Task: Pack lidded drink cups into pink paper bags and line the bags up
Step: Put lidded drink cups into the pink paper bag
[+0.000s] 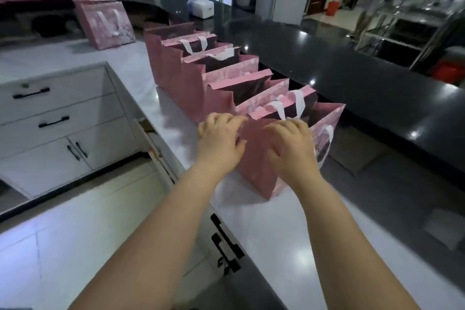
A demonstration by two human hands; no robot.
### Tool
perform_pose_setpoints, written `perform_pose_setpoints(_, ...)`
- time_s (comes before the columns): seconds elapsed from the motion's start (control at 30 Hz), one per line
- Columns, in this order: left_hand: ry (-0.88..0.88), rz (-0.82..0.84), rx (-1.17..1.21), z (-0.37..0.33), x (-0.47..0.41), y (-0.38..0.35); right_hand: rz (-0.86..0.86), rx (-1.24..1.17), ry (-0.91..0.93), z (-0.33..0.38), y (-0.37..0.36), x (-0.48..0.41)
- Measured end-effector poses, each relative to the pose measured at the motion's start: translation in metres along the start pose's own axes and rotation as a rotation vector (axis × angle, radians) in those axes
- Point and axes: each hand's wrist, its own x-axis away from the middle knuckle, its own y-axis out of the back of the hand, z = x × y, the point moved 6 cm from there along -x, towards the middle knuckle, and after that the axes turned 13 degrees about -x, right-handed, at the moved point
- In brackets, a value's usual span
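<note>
At the near end of the row, the nearest bag (254, 156) stands upright on the white counter (264, 229), its plain side panel facing me and its mouth open upward. It sits just beside the next bag in the row of pink bags (191, 78), which runs away from me along the seam where the white surface meets the black countertop (327, 63). I judge this one is being squared up as the newest member of the line, so I hold it from both top corners to keep it from tipping or twisting. My left hand (220, 141) grips the left corner: fingers curled over the rim, thumb pressed on the panel. My right hand (292, 148) hooks the rim on the right, fingers bent close together over the edge; its thumb I cannot tell. The mouths of the bags are dark, so their contents stay hidden. Farther off, a flat spare bag (105, 22) leans at the back, and grey drawers (57, 98) sit to the left.
</note>
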Motion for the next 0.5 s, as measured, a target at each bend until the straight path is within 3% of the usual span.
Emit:
perform_pose_setpoints(0.1, -0.045, 0.024, 0.047, -0.009, -0.034, -0.014, -0.138, -0.005, -0.168, -0.016, 0.008, -0.013)
perform_pose_setpoints(0.23, -0.181, 0.113, 0.087, -0.015, -0.059, -0.031, -0.155, 0.13, -0.352, -0.028, 0.017, -0.024)
perform_pose_setpoints(0.43, -0.336, 0.047, 0.334, 0.005, -0.055, -0.049, -0.446, 0.233, -0.382, -0.017, 0.009, 0.0)
perform_pose_setpoints(0.5, -0.389, 0.05, 0.434, 0.001, -0.051, -0.05, -0.463, 0.218, -0.447, -0.013, -0.001, 0.011)
